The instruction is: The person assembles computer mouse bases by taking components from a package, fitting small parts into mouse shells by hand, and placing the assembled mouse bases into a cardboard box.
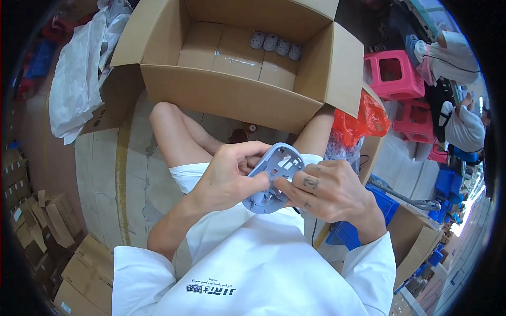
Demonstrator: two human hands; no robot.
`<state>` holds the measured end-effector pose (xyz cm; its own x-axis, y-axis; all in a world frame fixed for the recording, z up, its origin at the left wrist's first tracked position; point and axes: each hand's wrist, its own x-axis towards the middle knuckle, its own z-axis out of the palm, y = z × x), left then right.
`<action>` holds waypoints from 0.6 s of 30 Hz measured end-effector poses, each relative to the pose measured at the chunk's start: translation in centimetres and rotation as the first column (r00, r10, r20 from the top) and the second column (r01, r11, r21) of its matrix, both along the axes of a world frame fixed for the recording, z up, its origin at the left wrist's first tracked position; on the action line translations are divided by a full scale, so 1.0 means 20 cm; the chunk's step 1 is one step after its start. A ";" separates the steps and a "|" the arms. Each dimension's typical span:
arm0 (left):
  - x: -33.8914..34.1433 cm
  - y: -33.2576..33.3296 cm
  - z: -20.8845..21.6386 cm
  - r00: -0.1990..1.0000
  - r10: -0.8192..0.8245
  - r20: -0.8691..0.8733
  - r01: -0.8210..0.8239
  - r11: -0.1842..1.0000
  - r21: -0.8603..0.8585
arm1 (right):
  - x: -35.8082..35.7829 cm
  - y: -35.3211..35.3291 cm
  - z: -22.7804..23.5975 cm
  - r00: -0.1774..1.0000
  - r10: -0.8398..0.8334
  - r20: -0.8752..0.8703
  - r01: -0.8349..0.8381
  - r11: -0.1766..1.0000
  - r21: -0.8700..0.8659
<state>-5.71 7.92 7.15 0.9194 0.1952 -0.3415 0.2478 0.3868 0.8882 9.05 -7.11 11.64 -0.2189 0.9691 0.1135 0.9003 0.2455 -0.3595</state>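
Observation:
A light grey-blue plastic housing (284,164), oval with a raised rim and moulded openings inside, is held above my lap, its hollow side facing up. My left hand (232,174) grips its left edge, the thumb lying over the inside and the fingers partly hidden behind. My right hand (329,192) is closed at its right side, fingertips pressed to the inner face near the middle. Whether a small part is pinched there, I cannot make out. Beyond my knees stands an open cardboard box (221,89) with several similar grey pieces (275,44) lined up in its far right corner.
A red plastic bag (363,121) lies by my right knee. Blue crates (387,203) and a carton (414,242) stand at my right, pink stools (392,73) farther off near seated people. White sheeting (79,84) hangs at left; flattened cartons (87,276) lie lower left.

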 end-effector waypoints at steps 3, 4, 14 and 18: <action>0.00 0.00 0.00 1.000 0.014 -0.009 -0.014 1.000 0.002 | 0.00 0.01 0.00 1.000 0.000 0.024 0.000 1.000 0.005; -0.01 0.00 -0.01 1.000 0.016 -0.015 -0.016 1.000 0.004 | 0.00 0.01 0.01 0.999 0.011 0.053 -0.010 1.000 -0.018; -0.01 0.01 0.01 1.000 0.011 -0.008 -0.011 0.998 -0.056 | 0.04 0.00 -0.01 0.999 -0.007 0.032 0.007 1.000 -0.010; -0.01 0.02 0.02 1.000 0.000 0.016 0.001 0.998 -0.070 | 0.05 -0.03 -0.01 0.997 -0.031 -0.064 0.036 0.996 0.077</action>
